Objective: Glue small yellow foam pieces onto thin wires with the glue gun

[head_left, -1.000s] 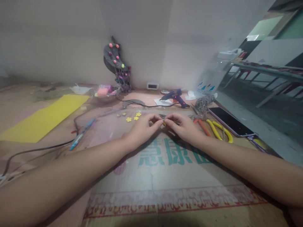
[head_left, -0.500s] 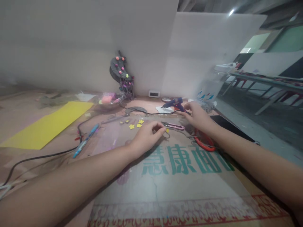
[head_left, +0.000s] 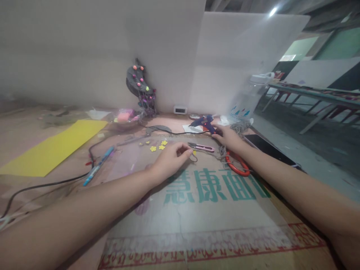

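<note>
My left hand point(head_left: 177, 155) is closed in a pinch over the printed sheet, its fingertips at a small yellow piece point(head_left: 194, 153) with a thin grey cord point(head_left: 194, 160) curling below. My right hand point(head_left: 229, 138) has its fingers curled at the handle of a blue hot glue gun point(head_left: 204, 122), whose nozzle points left over a white paper scrap point(head_left: 191, 129). A red light shows on the gun. Thread snips point(head_left: 201, 147) with a pink handle lie between the hands. Several yellow flower pieces point(head_left: 161, 147) rest beyond my left hand.
Yellow sheet point(head_left: 56, 148), blue pen point(head_left: 98, 166) and black cable point(head_left: 47, 185) lie left. A grey moon ornament point(head_left: 136, 80) stands at the back, near a small white display point(head_left: 180, 110). Red-orange ring handles point(head_left: 237, 165), a phone point(head_left: 271, 150) and a clear bottle point(head_left: 254, 92) are right.
The view has shifted slightly, moving everything a little left in the picture. My right hand stays at the glue gun's handle, and my left hand keeps its pinch.
</note>
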`<state>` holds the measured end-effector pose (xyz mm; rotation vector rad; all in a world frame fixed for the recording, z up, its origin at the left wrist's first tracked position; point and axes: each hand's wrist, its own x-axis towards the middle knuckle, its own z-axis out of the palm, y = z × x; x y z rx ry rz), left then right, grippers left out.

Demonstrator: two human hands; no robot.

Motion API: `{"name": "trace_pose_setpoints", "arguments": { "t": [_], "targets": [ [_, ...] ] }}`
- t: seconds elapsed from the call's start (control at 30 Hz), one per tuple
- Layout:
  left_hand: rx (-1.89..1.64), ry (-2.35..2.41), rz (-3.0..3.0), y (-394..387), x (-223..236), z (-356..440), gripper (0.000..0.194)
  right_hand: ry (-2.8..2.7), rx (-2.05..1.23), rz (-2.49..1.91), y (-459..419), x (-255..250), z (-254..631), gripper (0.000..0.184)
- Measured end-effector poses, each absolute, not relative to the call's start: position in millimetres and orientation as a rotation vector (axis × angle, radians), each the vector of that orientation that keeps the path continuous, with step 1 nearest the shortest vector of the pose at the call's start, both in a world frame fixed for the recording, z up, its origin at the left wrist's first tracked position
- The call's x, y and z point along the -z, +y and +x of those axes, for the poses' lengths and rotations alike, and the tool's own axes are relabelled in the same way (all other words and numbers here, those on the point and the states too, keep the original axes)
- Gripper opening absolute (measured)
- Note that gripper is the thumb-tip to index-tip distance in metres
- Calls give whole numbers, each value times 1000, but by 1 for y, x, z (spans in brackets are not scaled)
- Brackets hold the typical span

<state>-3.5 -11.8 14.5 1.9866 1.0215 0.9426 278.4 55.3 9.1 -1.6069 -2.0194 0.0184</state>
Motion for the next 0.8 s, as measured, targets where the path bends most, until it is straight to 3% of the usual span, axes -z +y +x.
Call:
{"name": "trace_pose_setpoints", "arguments": {
  "t": [0.13, 0.37, 0.5, 0.8],
  "targets": [
    [-939, 1039, 1999, -13, -17, -4, 23, -2079, 7, -1580, 55, -10, 278, 36],
    [-990, 1032, 1919, -7, -11, -5, 24, -1628, 86, -1517, 46, -22, 267, 38],
    [-1046, 1027, 1814, 1, -5, -6, 25, -1442, -60, -1533, 33, -37, 257, 19],
    [-1141, 1009, 1681, 8, -1, -7, 26, -1655, -384, -1407, -17, -42, 206, 22]
  ]
}}
